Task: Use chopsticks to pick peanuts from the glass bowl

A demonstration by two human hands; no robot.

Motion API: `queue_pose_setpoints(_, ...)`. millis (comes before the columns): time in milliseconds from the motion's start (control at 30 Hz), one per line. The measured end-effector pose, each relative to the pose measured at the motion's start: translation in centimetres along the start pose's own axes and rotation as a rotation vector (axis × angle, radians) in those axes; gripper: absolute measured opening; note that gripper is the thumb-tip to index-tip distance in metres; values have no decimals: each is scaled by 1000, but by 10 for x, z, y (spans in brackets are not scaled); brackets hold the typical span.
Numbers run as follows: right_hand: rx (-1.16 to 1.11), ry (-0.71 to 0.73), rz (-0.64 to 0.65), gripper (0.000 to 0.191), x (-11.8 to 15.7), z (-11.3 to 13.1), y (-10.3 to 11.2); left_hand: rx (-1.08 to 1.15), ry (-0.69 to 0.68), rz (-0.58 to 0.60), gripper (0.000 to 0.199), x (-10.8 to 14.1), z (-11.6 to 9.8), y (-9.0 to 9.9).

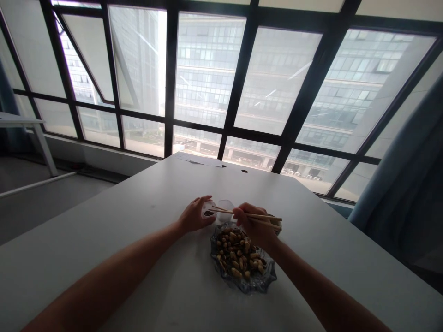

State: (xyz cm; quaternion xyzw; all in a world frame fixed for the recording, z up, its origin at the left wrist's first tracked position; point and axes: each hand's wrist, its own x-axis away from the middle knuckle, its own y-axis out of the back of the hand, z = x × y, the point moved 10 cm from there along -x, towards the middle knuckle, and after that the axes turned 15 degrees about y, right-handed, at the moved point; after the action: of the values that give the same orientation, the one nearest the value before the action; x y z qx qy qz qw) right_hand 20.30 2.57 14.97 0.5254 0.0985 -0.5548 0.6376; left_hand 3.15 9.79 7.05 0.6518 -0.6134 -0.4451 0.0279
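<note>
My left hand [195, 215] is curled round a small clear cup [209, 206] with a little dark stuff at its bottom. A pair of wooden chopsticks [258, 216] is gripped in my right hand [255, 226], their tips over the mouth of that cup. Whether anything is pinched between the tips is too small to tell. Beside the held cup stands another clear cup [225, 205], partly behind the chopsticks. Below my right hand, a scalloped glass dish [247, 287] bears many nuts [238, 253], some shaped like peanuts. Behind that hand a further container [277, 223] is mostly hidden.
All this rests on a long white table [152, 203]. At its far end lie some papers [199, 160], near two dark round holes in the tabletop. Large windows rise beyond, a blue curtain [401, 170] hangs at right, and another white table [20, 121] stands at left.
</note>
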Motion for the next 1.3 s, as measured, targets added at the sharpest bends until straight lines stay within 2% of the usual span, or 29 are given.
queue_pose_setpoints(100,-89,-76,-78,46,4,-8,12,-2,-7,11,71,0,1,-2)
queue_pose_setpoints(233,-276,-164,-222,54,17,-13,45,-7,4,26,69,-1,5,-5)
queue_pose_setpoints(300,-353,-262,-144,57,28,-16,49,-10,10,33,67,-2,6,-6)
queue_pose_setpoints(433,-455,-443,183,61,59,-18,31,9,36,32,69,-3,10,-7)
queue_pose_setpoints(500,-449,-459,216,62,67,-19,28,8,87,43,74,-5,15,-8)
queue_pose_setpoints(667,-347,-338,-14,57,58,-29,45,-44,247,128,88,-7,28,-12)
queue_pose_setpoints(767,-298,-310,-121,56,54,-35,60,-41,314,179,89,-7,32,-14)
queue_pose_setpoints(933,-288,-266,-156,56,51,-29,71,-7,346,193,83,-7,32,-15)
queue_pose_setpoints(1033,-352,-227,-62,52,52,-18,54,8,342,202,79,-7,31,-16)
queue_pose_setpoints(1167,-367,-126,221,46,57,7,19,-4,338,214,80,-7,29,-15)
queue_pose_setpoints(1233,-346,-69,314,47,58,18,14,-3,334,212,78,-7,28,-15)
queue_pose_setpoints(1300,-342,-34,357,48,56,25,18,2,332,214,77,-7,28,-14)
